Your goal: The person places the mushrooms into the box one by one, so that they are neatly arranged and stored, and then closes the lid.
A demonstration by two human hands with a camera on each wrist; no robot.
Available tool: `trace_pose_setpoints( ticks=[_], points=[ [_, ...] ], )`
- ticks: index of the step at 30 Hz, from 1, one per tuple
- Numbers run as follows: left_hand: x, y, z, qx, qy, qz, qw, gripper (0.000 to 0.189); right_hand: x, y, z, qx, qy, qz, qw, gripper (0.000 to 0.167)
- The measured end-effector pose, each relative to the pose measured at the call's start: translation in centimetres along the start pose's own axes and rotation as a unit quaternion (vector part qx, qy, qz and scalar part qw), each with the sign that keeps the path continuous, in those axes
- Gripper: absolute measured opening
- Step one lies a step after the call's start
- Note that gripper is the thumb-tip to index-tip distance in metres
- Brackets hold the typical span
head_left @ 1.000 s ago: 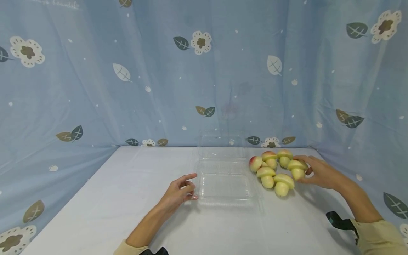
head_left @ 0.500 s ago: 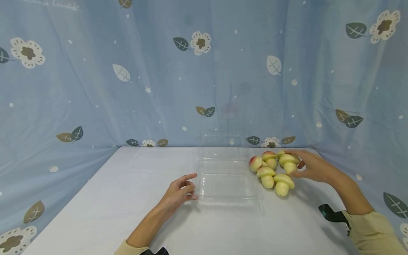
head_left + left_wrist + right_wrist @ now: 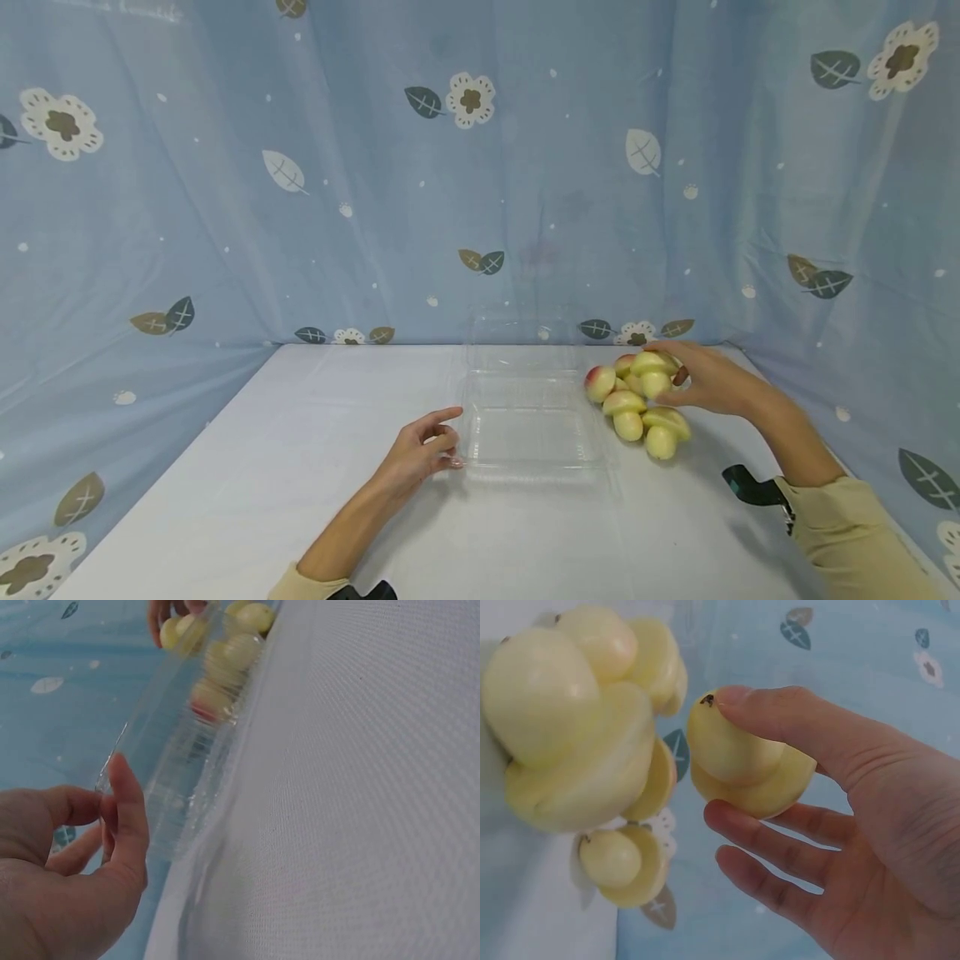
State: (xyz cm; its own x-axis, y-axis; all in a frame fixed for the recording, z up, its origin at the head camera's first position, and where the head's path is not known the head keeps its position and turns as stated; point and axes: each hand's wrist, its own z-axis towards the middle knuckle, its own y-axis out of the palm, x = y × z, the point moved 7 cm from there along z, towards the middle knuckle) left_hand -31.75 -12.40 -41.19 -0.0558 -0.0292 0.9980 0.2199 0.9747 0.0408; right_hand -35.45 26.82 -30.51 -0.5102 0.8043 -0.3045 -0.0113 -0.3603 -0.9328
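In the head view, my left hand (image 3: 422,450) is at the left edge of a clear plastic clamshell box (image 3: 528,465), whose lid (image 3: 522,340) stands open at the back. The left wrist view shows thumb and fingers pinching the box's thin rim (image 3: 105,765). To the right of the box, my right hand (image 3: 708,379) holds a yellow-green toy mushroom (image 3: 654,372) above its neighbours. The right wrist view has this toy mushroom (image 3: 735,750) between thumb and fingertips, stem end toward the camera. Several similar mushrooms (image 3: 628,425), some with a red blush, sit clustered below, partly hidden.
A white-covered table (image 3: 247,467) carries everything. Behind it and at both sides hangs a blue curtain (image 3: 375,208) with flowers and leaves. The mushroom cluster lies close to the box's right side.
My right hand has moved left with the mushroom, from the cluster's right end to over the back mushrooms. My left hand and the box have stayed in place.
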Motion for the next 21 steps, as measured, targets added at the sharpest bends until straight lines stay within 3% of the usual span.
trace_pose_setpoints(
  ticks=[8,21],
  points=[
    [-0.1,0.0,-0.1,0.006,-0.001,0.007,1.0000,0.049,-1.1,0.1,1.2,-0.013,-0.014,0.028,0.9994,0.073],
    [0.0,0.0,-0.1,-0.001,-0.001,0.002,1.0000,0.051,-3.3,0.4,4.1,-0.043,0.000,0.013,0.9990,0.073]
  ],
)
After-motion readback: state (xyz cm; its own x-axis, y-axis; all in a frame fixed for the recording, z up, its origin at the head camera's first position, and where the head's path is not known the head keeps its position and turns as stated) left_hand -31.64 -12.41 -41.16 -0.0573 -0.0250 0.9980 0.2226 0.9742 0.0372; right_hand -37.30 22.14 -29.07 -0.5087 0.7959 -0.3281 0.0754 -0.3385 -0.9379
